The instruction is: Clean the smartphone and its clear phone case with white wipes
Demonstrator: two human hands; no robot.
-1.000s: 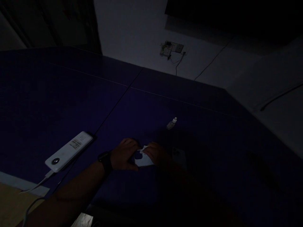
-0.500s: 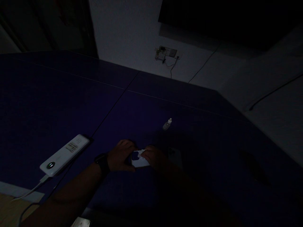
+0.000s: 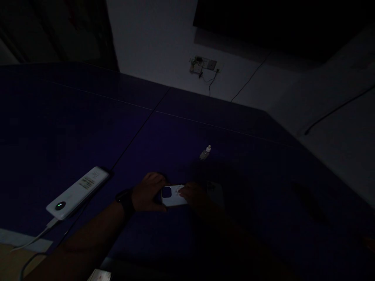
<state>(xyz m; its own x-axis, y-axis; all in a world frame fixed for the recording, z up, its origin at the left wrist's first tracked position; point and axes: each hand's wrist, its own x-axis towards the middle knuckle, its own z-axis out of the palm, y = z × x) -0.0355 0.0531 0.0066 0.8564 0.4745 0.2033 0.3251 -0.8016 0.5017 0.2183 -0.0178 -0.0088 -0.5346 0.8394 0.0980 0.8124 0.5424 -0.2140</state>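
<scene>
A pale phone case (image 3: 172,201) with a camera cut-out lies flat on the dark blue tabletop. My left hand (image 3: 149,193), with a dark watch on the wrist, grips the cut-out end between thumb and fingers. Over the other end, my right hand (image 3: 196,197) presses a crumpled white tissue (image 3: 177,190) onto the case; most of the tissue is under the fingers. Right beside that hand lies a phone (image 3: 216,190), partly covered by my forearm. Beyond the hands lies a small clear bottle with a white cap (image 3: 204,153).
A white power bank (image 3: 76,195) with a lit display lies at the left, its cable (image 3: 35,238) running to the near edge. Wall sockets (image 3: 205,63) with hanging wires are at the back, below a large dark screen (image 3: 263,27). The room is very dim.
My right hand has slid the tissue rightward along the case, away from the cut-out, uncovering more of it. My left hand keeps its grip. The view has shifted slightly.
</scene>
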